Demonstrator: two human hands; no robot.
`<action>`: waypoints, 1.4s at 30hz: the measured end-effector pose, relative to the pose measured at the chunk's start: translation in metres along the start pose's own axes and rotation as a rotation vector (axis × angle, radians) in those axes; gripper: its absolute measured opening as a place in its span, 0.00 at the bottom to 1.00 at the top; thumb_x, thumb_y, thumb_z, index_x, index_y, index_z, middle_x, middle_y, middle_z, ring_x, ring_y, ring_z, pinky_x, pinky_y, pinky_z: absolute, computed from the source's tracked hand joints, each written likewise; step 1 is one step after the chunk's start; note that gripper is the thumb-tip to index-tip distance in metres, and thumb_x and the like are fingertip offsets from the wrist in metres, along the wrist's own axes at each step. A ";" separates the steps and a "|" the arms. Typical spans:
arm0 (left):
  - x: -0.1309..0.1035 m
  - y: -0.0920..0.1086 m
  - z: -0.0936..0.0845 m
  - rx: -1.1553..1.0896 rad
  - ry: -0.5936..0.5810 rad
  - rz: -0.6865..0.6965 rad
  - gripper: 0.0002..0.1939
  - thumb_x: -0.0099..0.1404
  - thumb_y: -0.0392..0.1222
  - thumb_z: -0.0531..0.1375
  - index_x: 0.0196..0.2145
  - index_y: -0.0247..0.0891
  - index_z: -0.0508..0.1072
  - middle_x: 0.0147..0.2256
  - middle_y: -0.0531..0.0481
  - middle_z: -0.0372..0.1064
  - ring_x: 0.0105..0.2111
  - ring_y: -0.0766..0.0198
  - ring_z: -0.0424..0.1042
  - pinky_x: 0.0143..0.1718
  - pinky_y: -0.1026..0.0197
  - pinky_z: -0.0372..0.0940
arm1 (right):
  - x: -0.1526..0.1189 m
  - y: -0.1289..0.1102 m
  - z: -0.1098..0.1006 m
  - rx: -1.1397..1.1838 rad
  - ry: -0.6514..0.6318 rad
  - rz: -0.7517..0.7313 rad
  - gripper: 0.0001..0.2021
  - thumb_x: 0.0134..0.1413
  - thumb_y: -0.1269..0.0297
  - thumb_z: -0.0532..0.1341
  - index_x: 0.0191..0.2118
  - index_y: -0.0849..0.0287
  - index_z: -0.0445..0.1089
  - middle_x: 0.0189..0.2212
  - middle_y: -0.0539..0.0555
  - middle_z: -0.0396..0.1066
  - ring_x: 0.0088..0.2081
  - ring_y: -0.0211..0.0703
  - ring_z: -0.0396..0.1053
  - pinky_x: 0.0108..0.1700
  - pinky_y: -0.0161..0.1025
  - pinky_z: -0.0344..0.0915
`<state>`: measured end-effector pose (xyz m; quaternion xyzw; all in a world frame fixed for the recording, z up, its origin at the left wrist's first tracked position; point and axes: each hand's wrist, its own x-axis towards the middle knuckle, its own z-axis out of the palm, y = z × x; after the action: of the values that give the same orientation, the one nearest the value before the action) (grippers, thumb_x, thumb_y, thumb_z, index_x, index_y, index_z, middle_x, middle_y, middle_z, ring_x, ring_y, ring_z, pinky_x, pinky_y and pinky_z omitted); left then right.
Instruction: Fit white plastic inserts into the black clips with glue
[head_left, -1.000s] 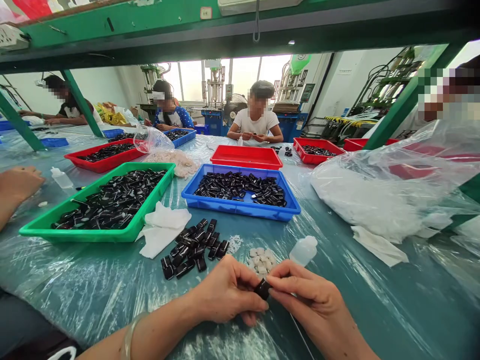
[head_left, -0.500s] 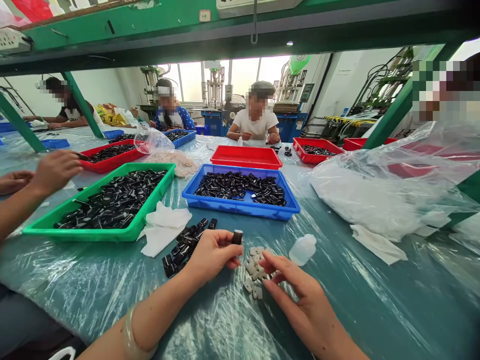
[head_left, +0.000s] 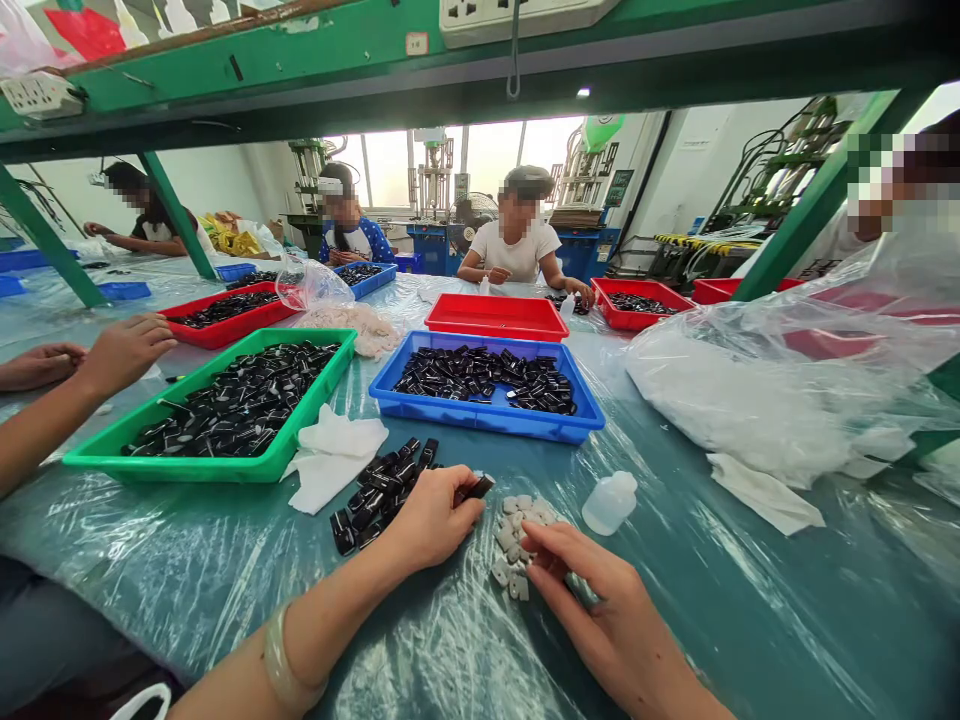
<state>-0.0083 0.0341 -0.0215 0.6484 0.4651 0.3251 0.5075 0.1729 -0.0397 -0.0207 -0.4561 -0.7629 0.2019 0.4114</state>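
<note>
My left hand (head_left: 439,515) is closed on a small glossy black plastic part (head_left: 480,487), which sticks out past the fingertips. Beside that hand lies a loose pile of similar black parts (head_left: 375,500), partly hidden behind it. My right hand (head_left: 589,585) hovers at a heap of small whitish pieces (head_left: 511,545), thumb and index finger apart at the heap's edge. The curled fingers hide part of the heap, and I see nothing held between them. A small translucent bottle (head_left: 609,503) stands just beyond my right hand.
Ahead are a blue tray (head_left: 487,421) and a green tray (head_left: 202,468) of black parts, with a white cloth (head_left: 330,455) alongside. A red tray (head_left: 499,318) sits farther back. Clear plastic bags (head_left: 750,380) lie right. A co-worker's hand (head_left: 127,355) is at left; a green shelf beam (head_left: 337,70) crosses overhead.
My left hand has turned, tilting the black part from upright to slanting right. My right hand stays by the whitish pieces. The view has shifted slightly.
</note>
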 end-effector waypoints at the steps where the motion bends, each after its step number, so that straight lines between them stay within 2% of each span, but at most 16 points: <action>1: 0.000 0.000 0.000 0.012 0.001 0.007 0.04 0.53 0.39 0.58 0.24 0.37 0.67 0.23 0.52 0.67 0.26 0.63 0.68 0.27 0.64 0.63 | 0.000 0.000 0.000 0.003 -0.009 0.007 0.13 0.56 0.71 0.55 0.46 0.57 0.69 0.34 0.55 0.73 0.30 0.39 0.71 0.32 0.34 0.71; 12: -0.002 0.001 -0.002 0.060 0.002 0.024 0.06 0.56 0.43 0.54 0.26 0.38 0.63 0.22 0.55 0.61 0.22 0.65 0.66 0.24 0.63 0.64 | 0.001 0.000 -0.001 -0.007 -0.001 0.003 0.12 0.56 0.70 0.55 0.44 0.58 0.70 0.33 0.54 0.73 0.29 0.38 0.71 0.32 0.34 0.70; 17: -0.003 0.002 0.000 0.066 -0.057 0.026 0.07 0.57 0.43 0.55 0.28 0.37 0.66 0.23 0.54 0.63 0.23 0.65 0.67 0.24 0.64 0.64 | 0.001 -0.001 -0.002 -0.004 -0.003 0.010 0.11 0.55 0.70 0.55 0.43 0.58 0.70 0.33 0.55 0.73 0.29 0.38 0.71 0.32 0.33 0.70; 25: -0.004 -0.001 0.000 0.187 -0.009 0.122 0.07 0.57 0.42 0.55 0.26 0.37 0.68 0.23 0.53 0.66 0.25 0.64 0.66 0.28 0.64 0.61 | 0.001 -0.002 -0.001 -0.006 -0.008 -0.001 0.12 0.55 0.71 0.55 0.44 0.58 0.70 0.31 0.53 0.73 0.27 0.37 0.70 0.31 0.33 0.69; 32: -0.002 0.001 0.001 0.018 -0.037 0.054 0.08 0.55 0.42 0.58 0.24 0.37 0.65 0.21 0.55 0.62 0.23 0.67 0.65 0.28 0.63 0.62 | 0.002 0.000 -0.001 0.039 -0.009 0.016 0.13 0.55 0.70 0.55 0.45 0.58 0.70 0.31 0.53 0.73 0.26 0.37 0.70 0.30 0.32 0.68; 35: -0.005 0.011 0.000 -0.160 -0.073 -0.038 0.10 0.54 0.44 0.60 0.27 0.35 0.65 0.23 0.54 0.64 0.23 0.67 0.66 0.28 0.64 0.64 | 0.002 0.001 0.000 0.099 -0.011 0.087 0.13 0.54 0.68 0.56 0.44 0.58 0.71 0.31 0.54 0.73 0.27 0.38 0.69 0.31 0.34 0.68; 37: -0.008 0.019 0.000 -0.268 -0.099 -0.087 0.12 0.54 0.45 0.62 0.29 0.34 0.66 0.24 0.52 0.66 0.25 0.68 0.67 0.29 0.64 0.65 | 0.002 0.002 0.001 0.182 -0.014 0.188 0.12 0.53 0.66 0.58 0.44 0.58 0.72 0.31 0.54 0.73 0.28 0.40 0.70 0.33 0.35 0.67; 42: -0.019 0.030 0.008 -0.472 -0.183 -0.100 0.14 0.55 0.46 0.63 0.30 0.33 0.67 0.27 0.49 0.69 0.27 0.68 0.70 0.29 0.67 0.66 | 0.003 -0.002 0.004 0.625 -0.021 0.533 0.15 0.48 0.59 0.63 0.42 0.59 0.73 0.30 0.54 0.74 0.27 0.39 0.68 0.31 0.35 0.66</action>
<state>-0.0002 0.0119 0.0059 0.5152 0.3600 0.3392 0.7000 0.1682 -0.0376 -0.0200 -0.4887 -0.5240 0.5283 0.4556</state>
